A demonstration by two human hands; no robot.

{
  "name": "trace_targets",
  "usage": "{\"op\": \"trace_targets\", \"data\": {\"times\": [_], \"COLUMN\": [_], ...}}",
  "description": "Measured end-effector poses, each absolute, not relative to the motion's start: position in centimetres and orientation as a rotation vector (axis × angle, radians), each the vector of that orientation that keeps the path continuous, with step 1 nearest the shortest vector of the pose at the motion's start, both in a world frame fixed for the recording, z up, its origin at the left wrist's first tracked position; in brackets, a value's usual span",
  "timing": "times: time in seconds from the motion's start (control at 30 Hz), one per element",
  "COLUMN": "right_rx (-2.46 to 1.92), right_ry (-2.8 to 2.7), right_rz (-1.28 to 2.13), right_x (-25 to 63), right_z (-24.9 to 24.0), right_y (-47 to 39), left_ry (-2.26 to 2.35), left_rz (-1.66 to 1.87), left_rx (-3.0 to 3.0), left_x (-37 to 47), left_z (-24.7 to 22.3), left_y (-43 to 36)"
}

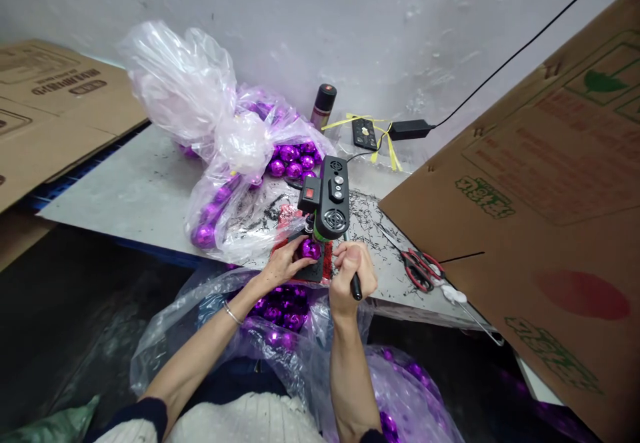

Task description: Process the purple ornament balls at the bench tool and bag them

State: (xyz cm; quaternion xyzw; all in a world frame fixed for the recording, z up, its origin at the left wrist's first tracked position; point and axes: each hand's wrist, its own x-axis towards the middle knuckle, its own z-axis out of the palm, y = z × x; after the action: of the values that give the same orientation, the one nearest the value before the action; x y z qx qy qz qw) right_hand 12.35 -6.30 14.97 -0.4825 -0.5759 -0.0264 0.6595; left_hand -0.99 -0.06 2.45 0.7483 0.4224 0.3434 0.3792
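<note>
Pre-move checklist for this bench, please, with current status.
1. Left hand steadying ball: ok, thumb and fingers about it.
2. Right hand on handle: ok, fist closed round it.
3. Left fingers well clear of machine: not ok, they are close by its lower end.
4. Machine touching ball: cannot tell, the contact point is hidden from this angle.
5. Red switch on: cannot tell, its position is too small to read.
6. Scissors apart from both hands: ok, they lie to the right on the table.
</note>
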Motion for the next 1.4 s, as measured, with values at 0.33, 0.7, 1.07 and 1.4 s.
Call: {"op": "trace_targets", "data": {"times": [0.33,0.7,1.07,1.4], "right_rx": [-1.128,-1.141,-1.065,-0.993], "right_ry": [-1.304,-1.299,-1.270,-1.280], "right_rz": [-0.075,-0.131,-0.226,-0.223], "right_x": [12.4,12.1,12.2,12.1], "right_z": [14.8,12.1,8.5,8.5], "right_y": [-6.4,-6.6,-5.7,-5.4], "left_ry": [1.207,1.231,1.207,1.227], "left_rz": [0.851,0.994,1.027,1.017], "left_rx": [2.084,2.235,2.237,2.230], "left_x": [-1.7,-1.1,-1.2,-1.0], "left_z": [2.0,-0.4,-0.4,-0.1], "left_y": [0.4,0.4,0.3,0.2]}}
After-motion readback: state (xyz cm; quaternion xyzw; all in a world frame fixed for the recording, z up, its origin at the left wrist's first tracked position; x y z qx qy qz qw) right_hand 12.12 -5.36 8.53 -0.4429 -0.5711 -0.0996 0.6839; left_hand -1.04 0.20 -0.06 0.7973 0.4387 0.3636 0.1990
